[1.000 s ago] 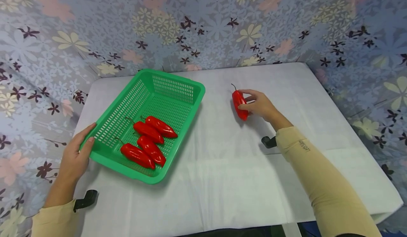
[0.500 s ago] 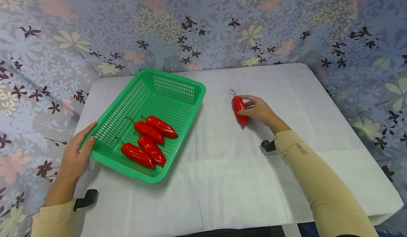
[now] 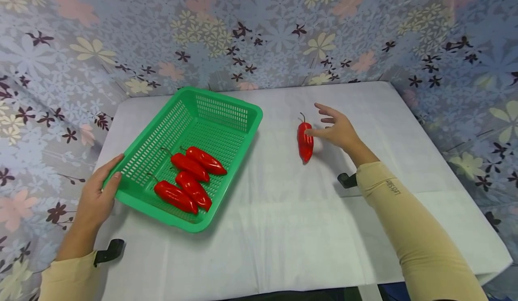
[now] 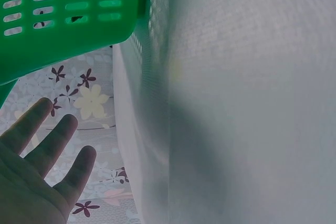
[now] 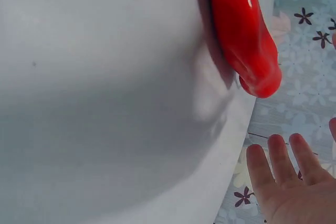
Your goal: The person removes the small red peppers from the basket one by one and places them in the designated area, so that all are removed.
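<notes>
A glossy red pepper (image 3: 305,146) with a thin stem lies alone on the white-covered table, right of the basket. Over it hovers my right hand (image 3: 340,130), fingers spread and apart from the pepper; the thumb overlaps it in the head view. From the right wrist view, the straight fingers (image 5: 283,163) stand clear of the red pepper (image 5: 244,30). At the left, my left hand (image 3: 95,195) holds the corner of a green plastic basket (image 3: 162,218) between thumb and index finger. Its other fingers (image 4: 52,142) stretch out below the basket's wall. Several red peppers (image 3: 190,168) lie inside the basket.
A white cloth (image 3: 275,233) covers the table. Floral fabric (image 3: 259,31) hangs behind it and along both sides. Black wrist mounts (image 3: 109,252) sit at both sleeve ends, the right one near the tabletop.
My right hand has let go of the lone pepper and spread its fingers, after shifting it slightly toward me. The pepper now lies more upright in view. My left hand and the basket stay put.
</notes>
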`<act>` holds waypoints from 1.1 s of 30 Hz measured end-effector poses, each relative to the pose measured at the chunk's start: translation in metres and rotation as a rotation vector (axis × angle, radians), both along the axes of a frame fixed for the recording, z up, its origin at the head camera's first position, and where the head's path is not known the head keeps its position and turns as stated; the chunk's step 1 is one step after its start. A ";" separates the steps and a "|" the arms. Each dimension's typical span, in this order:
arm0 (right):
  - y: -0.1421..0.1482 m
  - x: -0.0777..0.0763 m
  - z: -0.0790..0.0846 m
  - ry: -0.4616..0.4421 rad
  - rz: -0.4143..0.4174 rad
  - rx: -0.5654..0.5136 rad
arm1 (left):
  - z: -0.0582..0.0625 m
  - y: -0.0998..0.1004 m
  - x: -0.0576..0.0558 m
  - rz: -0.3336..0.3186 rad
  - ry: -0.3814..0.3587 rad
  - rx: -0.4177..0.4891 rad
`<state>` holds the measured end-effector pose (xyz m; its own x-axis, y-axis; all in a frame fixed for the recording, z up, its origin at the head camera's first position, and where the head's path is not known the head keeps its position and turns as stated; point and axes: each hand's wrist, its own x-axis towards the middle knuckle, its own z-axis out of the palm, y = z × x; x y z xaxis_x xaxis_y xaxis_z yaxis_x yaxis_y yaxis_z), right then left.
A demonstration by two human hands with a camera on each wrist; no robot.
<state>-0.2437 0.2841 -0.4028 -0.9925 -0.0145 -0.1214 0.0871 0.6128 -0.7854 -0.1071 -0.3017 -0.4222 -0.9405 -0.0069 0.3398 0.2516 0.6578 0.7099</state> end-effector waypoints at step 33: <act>-0.098 -0.026 0.048 0.156 0.336 -0.069 | 0.001 0.000 0.001 0.010 -0.018 0.000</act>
<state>-0.2700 0.1860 -0.3550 -0.9375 -0.3452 0.0437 -0.2339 0.5321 -0.8138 -0.1064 -0.3016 -0.4217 -0.9463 -0.0161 0.3229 0.2326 0.6599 0.7144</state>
